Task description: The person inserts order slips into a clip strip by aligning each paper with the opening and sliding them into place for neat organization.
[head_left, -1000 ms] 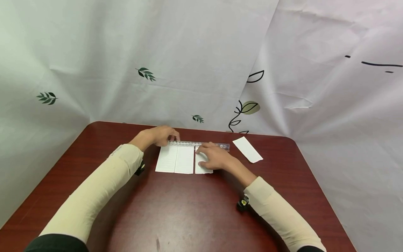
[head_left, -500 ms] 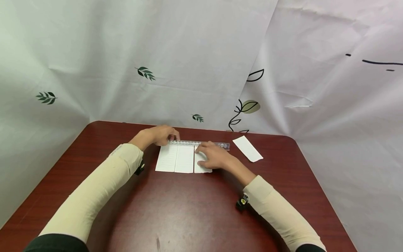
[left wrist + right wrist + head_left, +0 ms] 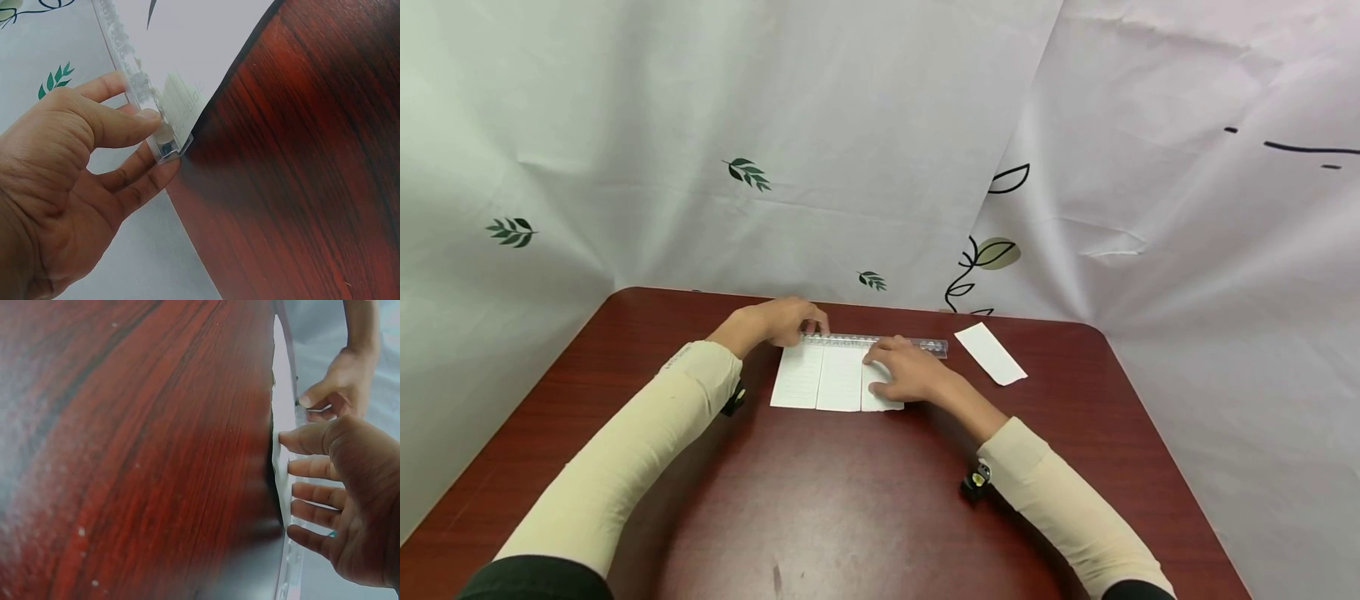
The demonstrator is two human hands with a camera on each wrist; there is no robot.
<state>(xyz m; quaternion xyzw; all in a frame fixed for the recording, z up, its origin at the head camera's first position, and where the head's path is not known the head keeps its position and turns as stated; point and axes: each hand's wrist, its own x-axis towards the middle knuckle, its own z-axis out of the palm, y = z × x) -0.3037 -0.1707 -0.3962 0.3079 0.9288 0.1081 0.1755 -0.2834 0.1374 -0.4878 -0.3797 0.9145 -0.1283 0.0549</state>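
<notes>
In the head view, a clear plastic ruler [image 3: 850,341] lies along the top edges of three white paper strips. My left hand [image 3: 782,321] holds its left end; the left wrist view shows the thumb on top of the ruler [image 3: 134,78] and other fingers at its edge and end. The left strip [image 3: 796,377] and middle strip [image 3: 839,379] are side by side. My right hand [image 3: 913,373] lies over the right strip [image 3: 880,403], fingers spread and fingertips on the paper, covering much of it. The strips meet along thin seams.
A fourth white paper strip [image 3: 991,354] lies slanted on the right of the dark red wooden table [image 3: 842,508]. Behind the table's far edge hangs a pale curtain [image 3: 820,125] with leaf prints.
My right hand has slid the right strip slightly left, and the dark gap between it and the middle strip has narrowed to a seam. The left hand and ruler have stayed still.
</notes>
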